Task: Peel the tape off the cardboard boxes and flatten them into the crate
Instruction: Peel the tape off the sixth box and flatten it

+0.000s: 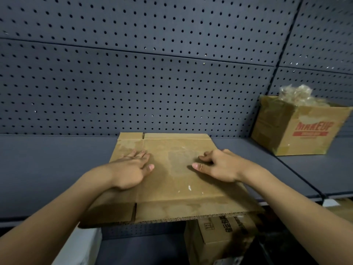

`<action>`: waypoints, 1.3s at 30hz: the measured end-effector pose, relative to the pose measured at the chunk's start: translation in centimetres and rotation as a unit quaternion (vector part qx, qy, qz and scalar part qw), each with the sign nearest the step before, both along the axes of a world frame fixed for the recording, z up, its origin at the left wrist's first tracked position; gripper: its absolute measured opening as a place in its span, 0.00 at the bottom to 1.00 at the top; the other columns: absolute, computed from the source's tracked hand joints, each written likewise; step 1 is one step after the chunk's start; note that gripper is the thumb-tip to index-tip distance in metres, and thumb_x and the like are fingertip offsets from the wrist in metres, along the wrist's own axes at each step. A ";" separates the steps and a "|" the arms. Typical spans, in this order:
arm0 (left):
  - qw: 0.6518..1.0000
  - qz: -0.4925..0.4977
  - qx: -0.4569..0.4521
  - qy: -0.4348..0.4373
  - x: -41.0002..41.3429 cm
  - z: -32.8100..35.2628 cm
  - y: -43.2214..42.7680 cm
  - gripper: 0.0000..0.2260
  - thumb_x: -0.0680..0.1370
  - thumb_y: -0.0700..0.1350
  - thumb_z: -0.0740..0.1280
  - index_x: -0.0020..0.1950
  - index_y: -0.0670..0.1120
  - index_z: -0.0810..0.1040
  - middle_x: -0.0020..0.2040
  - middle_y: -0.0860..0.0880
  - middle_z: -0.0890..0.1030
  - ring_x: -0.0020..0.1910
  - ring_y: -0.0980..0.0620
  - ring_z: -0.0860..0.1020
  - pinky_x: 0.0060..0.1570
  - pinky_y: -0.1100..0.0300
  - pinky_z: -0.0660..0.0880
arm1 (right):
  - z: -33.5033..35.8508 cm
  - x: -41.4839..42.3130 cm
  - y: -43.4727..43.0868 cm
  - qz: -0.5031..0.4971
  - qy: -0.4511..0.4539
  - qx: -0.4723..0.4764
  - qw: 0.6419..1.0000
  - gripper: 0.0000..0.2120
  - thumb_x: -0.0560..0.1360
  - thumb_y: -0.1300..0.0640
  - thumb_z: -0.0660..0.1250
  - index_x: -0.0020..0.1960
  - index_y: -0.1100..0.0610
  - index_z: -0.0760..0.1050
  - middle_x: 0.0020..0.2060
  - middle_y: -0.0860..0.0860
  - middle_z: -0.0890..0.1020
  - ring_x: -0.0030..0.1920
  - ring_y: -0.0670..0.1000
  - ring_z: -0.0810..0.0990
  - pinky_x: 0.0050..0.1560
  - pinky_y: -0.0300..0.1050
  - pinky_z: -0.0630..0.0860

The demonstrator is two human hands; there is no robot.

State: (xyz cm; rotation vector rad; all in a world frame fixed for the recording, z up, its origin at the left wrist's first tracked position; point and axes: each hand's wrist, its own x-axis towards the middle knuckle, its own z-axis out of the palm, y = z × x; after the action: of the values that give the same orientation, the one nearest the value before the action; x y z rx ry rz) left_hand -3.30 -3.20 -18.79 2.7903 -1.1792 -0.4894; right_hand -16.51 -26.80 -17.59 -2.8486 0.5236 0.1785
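**Both hands on flat box, shelf level**

1. L hand [131, 169]: palm down on the left half of the flat box [177, 180]. Fingers straight and close together, thumb out to the side. Holds nothing. Forearm comes in from lower left, wrist low.
2. R hand [217, 166]: on the right half. Fingers half-bent at the knuckles with tips on the board, thumb straight and flat on the surface. Cannot tell if the tips pinch anything.
3. Flat box: brown corrugated card, lying flat on the grey shelf [47, 169]. Far edge sits near the pegboard [133, 83]; near edge overhangs the shelf front and shows the fluted core. Flap slits at the far and near edges. Surface is scuffed, with dull glossy patches and small white flecks.
4. Pegboard: dark grey panels with a regular grid of round holes.
5. Open box [298, 131]: upright on the shelf at right, well apart from the hands. Brown card, red "MAKEUP" print, worn faces. A crumpled clear wad [295, 94] sticks out of the top.
6. Below the shelf: a printed carton [219, 238], partly hidden by the flat box.
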 end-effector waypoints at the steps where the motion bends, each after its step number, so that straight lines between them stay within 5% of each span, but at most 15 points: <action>1: 1.000 0.003 -0.009 -0.001 0.1 0.0 0.1 0.26 0.86 0.56 0.45 0.82 0.50 0.42 0.81 0.51 0.40 0.80 0.51 0.39 0.77 0.55 0.41 | -0.2 0.5 0.0 -0.013 -0.025 0.003 1.000 0.34 0.74 0.29 0.61 0.69 0.53 0.74 0.69 0.52 0.75 0.69 0.56 0.72 0.69 0.55 0.70; 3: 0.999 0.016 -0.037 0.004 0.2 -0.2 0.4 0.26 0.86 0.55 0.47 0.82 0.51 0.44 0.82 0.52 0.42 0.80 0.50 0.41 0.77 0.53 0.41 | -0.8 1.4 0.4 -0.044 -0.097 0.011 0.994 0.23 0.76 0.37 0.67 0.58 0.54 0.80 0.57 0.54 0.82 0.60 0.57 0.78 0.61 0.54 0.76; 5: 0.996 0.052 -0.070 0.003 0.1 -0.6 0.7 0.27 0.86 0.56 0.50 0.82 0.52 0.45 0.82 0.51 0.43 0.80 0.47 0.41 0.77 0.48 0.39 | -1.3 2.0 0.6 -0.077 -0.117 0.019 0.990 0.19 0.76 0.40 0.68 0.56 0.55 0.77 0.56 0.56 0.79 0.61 0.60 0.76 0.62 0.55 0.74; 10: 0.973 0.196 -0.117 0.023 0.3 -0.9 1.8 0.34 0.80 0.66 0.57 0.81 0.50 0.54 0.81 0.41 0.52 0.79 0.36 0.49 0.77 0.39 0.50 | -1.8 1.5 -0.4 -0.150 -0.090 0.047 0.983 0.40 0.68 0.24 0.63 0.68 0.51 0.68 0.67 0.57 0.74 0.68 0.64 0.69 0.68 0.61 0.68; 15: 0.941 0.221 -0.246 0.077 -0.3 0.3 3.0 0.27 0.81 0.55 0.65 0.77 0.48 0.64 0.74 0.45 0.71 0.73 0.42 0.68 0.67 0.54 0.65 | -1.0 0.9 0.0 -0.171 -0.131 0.071 0.974 0.42 0.67 0.26 0.67 0.73 0.49 0.65 0.70 0.59 0.72 0.71 0.65 0.66 0.69 0.60 0.65; 22: 0.895 0.228 -0.375 0.079 -2.0 0.5 4.8 0.35 0.72 0.56 0.76 0.75 0.49 0.68 0.61 0.55 0.78 0.63 0.49 0.74 0.64 0.55 0.70 | -0.4 -1.8 1.8 -0.184 -0.231 0.109 0.949 0.46 0.69 0.33 0.72 0.79 0.46 0.56 0.72 0.62 0.68 0.72 0.67 0.62 0.70 0.61 0.62; 24: 0.878 0.224 -0.417 0.070 -3.0 0.7 5.2 0.33 0.72 0.50 0.78 0.73 0.47 0.70 0.56 0.57 0.78 0.58 0.53 0.74 0.59 0.61 0.69 | 0.1 -3.0 2.5 -0.180 -0.256 0.114 0.943 0.46 0.70 0.35 0.73 0.80 0.45 0.55 0.71 0.63 0.67 0.72 0.67 0.61 0.70 0.60 0.62; 28: 0.866 0.213 -0.451 0.036 -5.0 1.0 6.4 0.39 0.68 0.51 0.81 0.76 0.49 0.69 0.71 0.48 0.74 0.69 0.49 0.72 0.69 0.55 0.68 | 1.0 -6.1 4.3 -0.155 -0.308 0.131 0.929 0.43 0.70 0.39 0.75 0.78 0.42 0.56 0.63 0.59 0.66 0.69 0.64 0.61 0.70 0.57 0.62; 39: 0.865 0.126 -0.484 -0.037 -12.5 3.6 6.3 0.35 0.74 0.49 0.76 0.78 0.56 0.64 0.78 0.46 0.57 0.77 0.46 0.59 0.76 0.53 0.55 | 3.8 -15.6 7.1 -0.165 -0.410 0.048 0.896 0.42 0.71 0.40 0.74 0.78 0.40 0.54 0.55 0.53 0.58 0.64 0.62 0.62 0.69 0.55 0.60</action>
State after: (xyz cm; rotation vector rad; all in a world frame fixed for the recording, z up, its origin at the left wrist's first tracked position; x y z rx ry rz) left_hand -15.82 3.11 -15.22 2.0104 -0.7246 0.2093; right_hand -32.10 -19.70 -13.83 -2.3647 0.7369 -0.9765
